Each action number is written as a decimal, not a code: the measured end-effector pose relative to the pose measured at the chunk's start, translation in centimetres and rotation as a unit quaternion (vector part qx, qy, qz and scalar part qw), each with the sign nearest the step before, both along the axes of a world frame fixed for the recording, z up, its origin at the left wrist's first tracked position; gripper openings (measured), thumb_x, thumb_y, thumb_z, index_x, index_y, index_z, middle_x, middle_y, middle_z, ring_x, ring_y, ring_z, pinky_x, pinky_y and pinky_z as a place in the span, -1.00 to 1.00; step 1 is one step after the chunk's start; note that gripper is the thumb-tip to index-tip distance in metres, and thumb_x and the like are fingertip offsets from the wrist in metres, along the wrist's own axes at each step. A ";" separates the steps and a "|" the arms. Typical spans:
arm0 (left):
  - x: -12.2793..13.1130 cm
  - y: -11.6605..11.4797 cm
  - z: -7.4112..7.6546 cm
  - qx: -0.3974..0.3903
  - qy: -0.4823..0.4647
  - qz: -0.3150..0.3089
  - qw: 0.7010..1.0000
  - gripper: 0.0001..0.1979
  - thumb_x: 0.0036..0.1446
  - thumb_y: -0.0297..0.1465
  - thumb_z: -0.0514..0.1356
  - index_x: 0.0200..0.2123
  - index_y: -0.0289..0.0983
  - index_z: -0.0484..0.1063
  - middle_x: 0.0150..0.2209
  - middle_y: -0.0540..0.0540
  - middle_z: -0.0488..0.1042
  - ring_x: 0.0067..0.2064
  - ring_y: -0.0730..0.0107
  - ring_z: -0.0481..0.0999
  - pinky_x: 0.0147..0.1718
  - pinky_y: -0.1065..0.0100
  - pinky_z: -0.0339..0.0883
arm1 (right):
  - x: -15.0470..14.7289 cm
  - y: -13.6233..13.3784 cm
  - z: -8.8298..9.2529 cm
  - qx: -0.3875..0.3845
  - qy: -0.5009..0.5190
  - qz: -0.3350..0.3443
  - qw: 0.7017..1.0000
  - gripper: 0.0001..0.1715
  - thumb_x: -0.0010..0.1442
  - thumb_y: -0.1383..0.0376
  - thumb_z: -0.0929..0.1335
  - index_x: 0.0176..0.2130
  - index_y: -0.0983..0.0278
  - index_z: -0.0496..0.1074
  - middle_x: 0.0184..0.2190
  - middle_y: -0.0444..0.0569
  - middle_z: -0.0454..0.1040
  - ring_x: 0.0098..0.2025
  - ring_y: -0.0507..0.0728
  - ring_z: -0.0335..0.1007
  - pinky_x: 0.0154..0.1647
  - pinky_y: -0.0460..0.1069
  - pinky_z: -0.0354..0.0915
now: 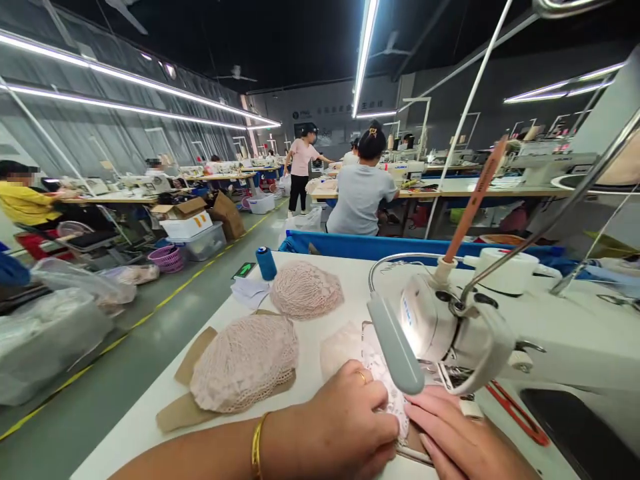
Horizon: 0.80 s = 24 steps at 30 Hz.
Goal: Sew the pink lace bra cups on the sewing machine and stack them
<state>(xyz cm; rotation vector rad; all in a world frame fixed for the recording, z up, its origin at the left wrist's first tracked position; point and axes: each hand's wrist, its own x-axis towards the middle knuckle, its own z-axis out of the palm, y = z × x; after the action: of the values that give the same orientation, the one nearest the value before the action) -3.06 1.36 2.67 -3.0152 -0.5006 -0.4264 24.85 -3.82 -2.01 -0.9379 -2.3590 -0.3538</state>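
A white sewing machine stands at the right, with a grey lamp arm over its needle area. Below the lamp, pale lace fabric lies on the table. My left hand has its fingers curled and pressed together on the left edge of the lace. On the lace's right side, my right hand lies flat with fingers stretched out, partly under the machine head. Two lace-covered cup shapes, one nearer and one farther, rest to the left on the table. Brown pieces lie under the nearer one.
A blue thread cone stands at the table's far left corner. Red-handled snips and a black phone-like object lie at the right. A blue cloth trough runs along the far edge. Several people sit or stand beyond.
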 end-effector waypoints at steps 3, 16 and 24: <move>0.5 -0.2 0.1 -0.014 -0.009 -0.004 1.000 -0.80 0.40 -0.36 0.21 -0.33 -0.23 0.36 -0.31 -0.09 0.51 -0.35 0.25 0.42 -0.31 0.16 0.35 | -1.3 0.3 0.8 0.022 -0.042 0.020 0.999 -0.51 0.30 0.49 0.28 0.11 0.20 0.59 0.03 -0.09 0.73 -0.06 0.15 0.74 -0.06 -0.06 0.61; 0.9 0.0 -0.7 -0.035 -0.023 -0.022 0.999 -0.83 0.32 -0.49 0.20 -0.35 -0.23 0.33 -0.27 -0.07 0.53 -0.32 0.29 0.43 -0.33 0.21 0.35 | -2.1 0.3 2.7 0.038 -0.084 0.005 0.996 -0.56 0.24 0.54 0.20 -0.16 0.22 0.57 -0.17 -0.09 0.75 -0.26 0.12 0.74 -0.22 -0.05 0.64; 0.7 0.2 -0.6 -0.018 -0.037 0.004 0.999 -0.95 0.40 -0.42 0.19 -0.19 -0.24 0.42 -0.23 -0.09 0.54 -0.25 0.20 0.48 -0.22 0.16 0.37 | -1.4 0.3 1.0 0.023 -0.056 -0.018 0.998 -0.53 0.29 0.50 0.23 -0.01 0.25 0.62 -0.07 -0.03 0.75 -0.22 0.17 0.74 -0.22 -0.03 0.66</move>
<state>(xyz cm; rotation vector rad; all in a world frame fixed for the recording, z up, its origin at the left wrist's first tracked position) -2.32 1.55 2.06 -3.0407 -0.5319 -0.5355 23.44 -3.52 -1.00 -0.9613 -2.4258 -0.4842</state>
